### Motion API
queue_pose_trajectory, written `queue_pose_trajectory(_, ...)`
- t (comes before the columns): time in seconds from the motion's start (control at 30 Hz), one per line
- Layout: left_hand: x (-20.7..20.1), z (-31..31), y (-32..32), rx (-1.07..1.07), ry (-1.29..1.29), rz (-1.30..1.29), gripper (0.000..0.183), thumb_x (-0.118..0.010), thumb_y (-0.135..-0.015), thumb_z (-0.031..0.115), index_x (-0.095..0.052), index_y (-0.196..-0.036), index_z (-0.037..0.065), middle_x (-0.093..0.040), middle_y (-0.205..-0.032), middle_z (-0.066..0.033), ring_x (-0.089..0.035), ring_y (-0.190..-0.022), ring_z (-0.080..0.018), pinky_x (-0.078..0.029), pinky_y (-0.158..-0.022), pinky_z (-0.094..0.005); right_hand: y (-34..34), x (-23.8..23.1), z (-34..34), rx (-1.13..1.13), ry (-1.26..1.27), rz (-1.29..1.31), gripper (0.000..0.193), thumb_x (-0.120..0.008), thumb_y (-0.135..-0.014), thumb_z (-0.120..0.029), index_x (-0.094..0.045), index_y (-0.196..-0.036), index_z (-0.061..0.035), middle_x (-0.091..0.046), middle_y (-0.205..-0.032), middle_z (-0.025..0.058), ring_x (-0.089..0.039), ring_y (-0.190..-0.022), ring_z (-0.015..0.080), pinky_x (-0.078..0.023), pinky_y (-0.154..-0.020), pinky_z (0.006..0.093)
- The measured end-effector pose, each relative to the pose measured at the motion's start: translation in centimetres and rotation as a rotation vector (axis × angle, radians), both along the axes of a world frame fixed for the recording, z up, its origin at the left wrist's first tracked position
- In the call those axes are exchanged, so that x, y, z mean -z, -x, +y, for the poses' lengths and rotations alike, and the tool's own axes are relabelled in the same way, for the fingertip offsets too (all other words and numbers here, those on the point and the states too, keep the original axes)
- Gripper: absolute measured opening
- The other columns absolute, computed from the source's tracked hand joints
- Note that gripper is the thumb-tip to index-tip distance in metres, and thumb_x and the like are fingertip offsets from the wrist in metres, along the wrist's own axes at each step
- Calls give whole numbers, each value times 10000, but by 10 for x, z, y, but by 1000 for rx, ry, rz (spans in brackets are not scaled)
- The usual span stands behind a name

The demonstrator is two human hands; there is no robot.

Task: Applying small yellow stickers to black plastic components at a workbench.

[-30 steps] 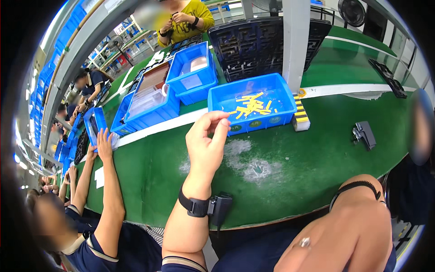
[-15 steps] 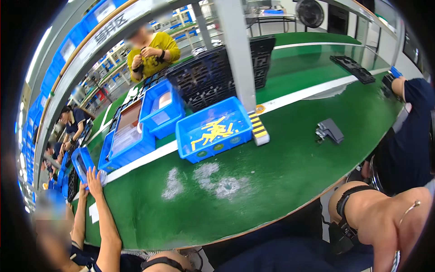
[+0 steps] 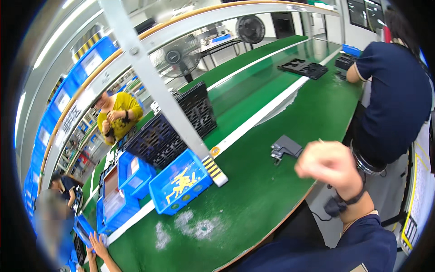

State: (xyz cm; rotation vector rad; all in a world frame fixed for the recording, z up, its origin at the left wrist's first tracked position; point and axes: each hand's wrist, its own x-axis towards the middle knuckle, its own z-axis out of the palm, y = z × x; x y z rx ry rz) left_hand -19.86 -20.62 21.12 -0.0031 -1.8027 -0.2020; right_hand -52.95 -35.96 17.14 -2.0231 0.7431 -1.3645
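My right hand (image 3: 328, 164) is raised over the front edge of the green table (image 3: 249, 190), fingers curled and somewhat blurred. Anything inside the fingers is hidden. A black band (image 3: 345, 203) with a small box circles its wrist. Nearest to this hand, on the tabletop, lies a dark grey angular piece (image 3: 288, 146) with small black and silver bits at its left end. The hand appears apart from it. My left hand is out of the picture.
A blue bin (image 3: 159, 199) of yellow strips stands by a grey post (image 3: 156, 79). Behind it lean black trays (image 3: 167, 129). More blue bins (image 3: 118, 211) are at left. A co-worker's hands (image 3: 97, 247) touch one. Another person (image 3: 392, 99) sits at right; one in yellow (image 3: 121, 113) is opposite.
The view has swung to the right, so the table things appear further left. My right hand has come up into view with fingers curled; my left arm has left the picture.
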Motion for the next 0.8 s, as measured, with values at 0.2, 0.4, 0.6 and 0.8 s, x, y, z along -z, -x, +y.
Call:
queue_pose_trajectory(0.2, 23, -45, 9, -409, -547, -258, 236, -608, -788, 132, -590, -977, -7, -626, -826, -166, -569, -717, -283, -451, -626, -353, 65, 73, -88, 646, -6, 366, 177, -573, -740, -92, -626, -896, -27, -624, -811, 116, -610, -765, 255, -485, -715, 355)
queue_pose_trajectory(0.4, 47, -96, 45, -322, -1195, -722, 240, -649, -777, 75, -614, -995, -19, -642, -886, -106, -604, -836, -196, -459, -757, -279, 162, 80, -183, 898, -176, 361, 199, -586, -711, -148, -652, -856, -28, -641, -833, 154, -619, -807, 290, -488, -744, 376)
queue_pose_trajectory(0.6, 121, -127, 58, -170, -1609, -466, 231, -632, -817, 60, -607, -1040, 8, -643, -854, -65, -585, -747, -112, -473, -663, -226, 254, 82, -263, 1250, -223, 483, 177, -570, -711, -129, -648, -836, -30, -630, -889, 159, -605, -864, 312, -483, -767, 398)
queue_pose_trajectory(0.8, 123, -136, 65, -291, -1777, -306, 153, -620, -837, 97, -613, -967, 17, -637, -770, -83, -535, -574, -94, -428, -522, -202, 345, 104, -316, 1642, -166, 638, 260, -566, -705, -77, -579, -951, 4, -531, -998, 190, -527, -976, 350, -470, -826, 421)
